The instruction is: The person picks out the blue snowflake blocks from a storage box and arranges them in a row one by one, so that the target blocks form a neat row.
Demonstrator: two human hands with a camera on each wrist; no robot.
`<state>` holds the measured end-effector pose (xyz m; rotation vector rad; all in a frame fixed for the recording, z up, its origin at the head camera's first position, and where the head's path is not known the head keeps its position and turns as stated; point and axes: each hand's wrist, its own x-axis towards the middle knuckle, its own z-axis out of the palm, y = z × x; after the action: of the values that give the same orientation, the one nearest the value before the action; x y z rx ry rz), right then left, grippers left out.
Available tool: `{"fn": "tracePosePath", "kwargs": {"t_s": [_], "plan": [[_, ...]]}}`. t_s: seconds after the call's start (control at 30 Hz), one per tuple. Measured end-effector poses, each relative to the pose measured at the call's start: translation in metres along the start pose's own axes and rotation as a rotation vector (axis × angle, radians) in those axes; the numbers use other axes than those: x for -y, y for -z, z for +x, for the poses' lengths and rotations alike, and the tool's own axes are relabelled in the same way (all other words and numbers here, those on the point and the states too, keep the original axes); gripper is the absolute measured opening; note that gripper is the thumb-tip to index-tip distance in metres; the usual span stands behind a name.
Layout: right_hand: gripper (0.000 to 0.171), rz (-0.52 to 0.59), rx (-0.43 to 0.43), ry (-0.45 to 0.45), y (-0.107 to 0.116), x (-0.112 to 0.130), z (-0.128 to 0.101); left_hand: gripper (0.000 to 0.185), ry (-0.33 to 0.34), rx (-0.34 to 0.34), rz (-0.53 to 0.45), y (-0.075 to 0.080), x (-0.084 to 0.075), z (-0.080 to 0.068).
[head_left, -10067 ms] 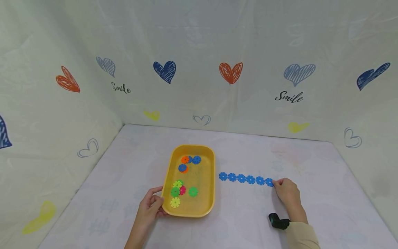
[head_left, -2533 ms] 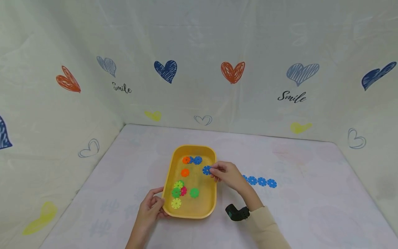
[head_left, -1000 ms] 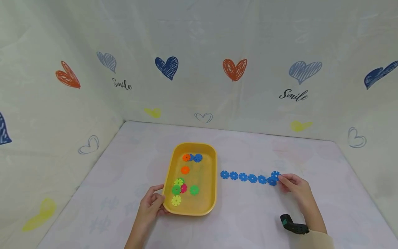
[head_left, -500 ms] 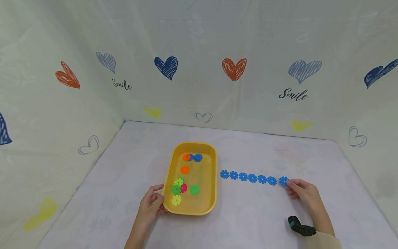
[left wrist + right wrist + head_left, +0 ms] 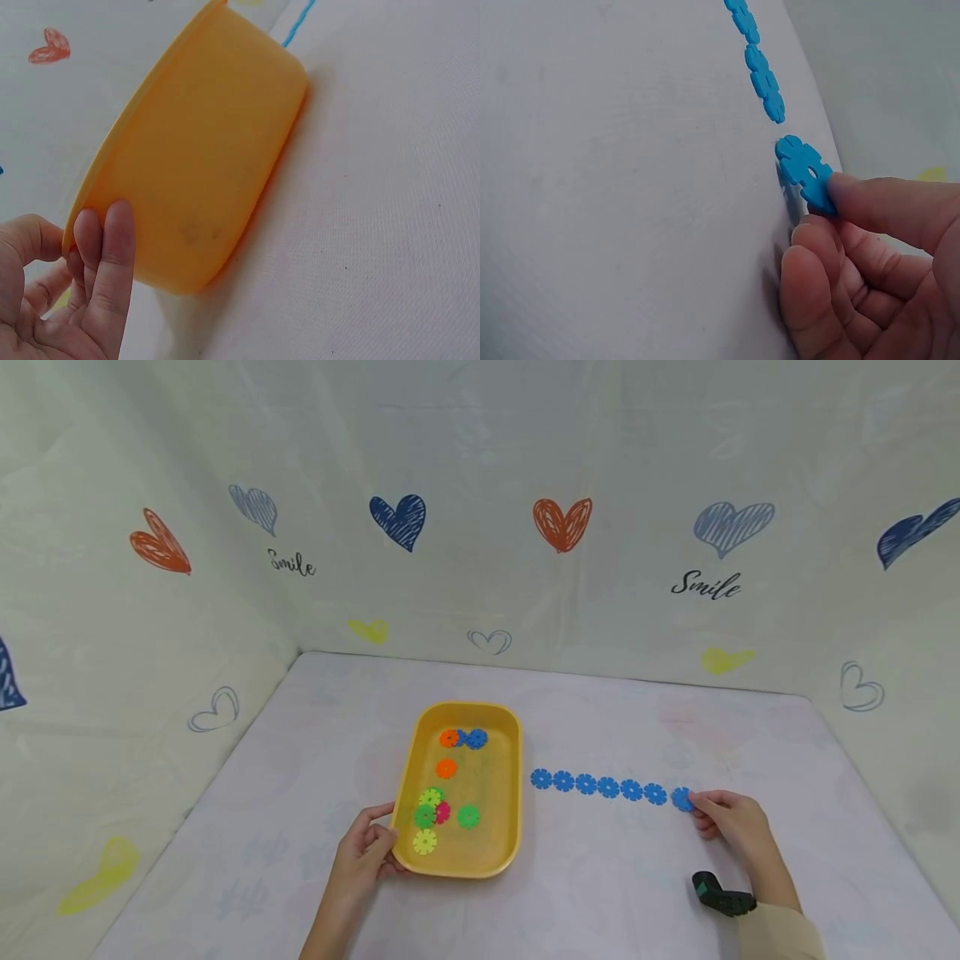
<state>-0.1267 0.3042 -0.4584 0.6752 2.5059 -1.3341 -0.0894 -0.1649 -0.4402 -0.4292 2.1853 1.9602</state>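
My right hand (image 5: 738,822) pinches a blue notched flower disc (image 5: 682,799) between thumb and fingers. In the right wrist view that disc (image 5: 804,171) is slightly tilted, one edge by the table and a shadow beneath it. A small gap parts it from the right end of a straight row of several blue discs (image 5: 608,787). At the near left corner of the yellow tray (image 5: 483,867), my left hand (image 5: 363,852) holds the rim. The left wrist view has the thumb at the rim and fingers against the outer wall of the tray (image 5: 202,150).
Inside the tray lie orange discs (image 5: 446,768), blue discs (image 5: 477,739), green discs (image 5: 468,817), yellow discs (image 5: 424,842) and a pink disc (image 5: 442,812), some overlapping. A black wrist camera (image 5: 722,895) sits on the right wrist. A heart-printed backdrop (image 5: 480,585) rises behind the table.
My right hand has taken a blue disc from the tray and carried it right, first over the row's end disc, then just past it. My left hand stays on the tray.
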Motion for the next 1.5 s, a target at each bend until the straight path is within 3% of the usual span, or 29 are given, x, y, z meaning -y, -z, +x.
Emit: {"fn": "tracePosePath", "kwargs": {"t_s": [0.53, 1.5], "plan": [[0.039, -0.230, 0.063, 0.094, 0.004, 0.010, 0.013, 0.041, 0.009, 0.006, -0.006, 0.001, -0.001, 0.000], [0.034, -0.260, 0.058, 0.010, 0.002, 0.017, 0.017, 0.039, 0.013, -0.013, 0.010, -0.001, -0.001, 0.000]]}}
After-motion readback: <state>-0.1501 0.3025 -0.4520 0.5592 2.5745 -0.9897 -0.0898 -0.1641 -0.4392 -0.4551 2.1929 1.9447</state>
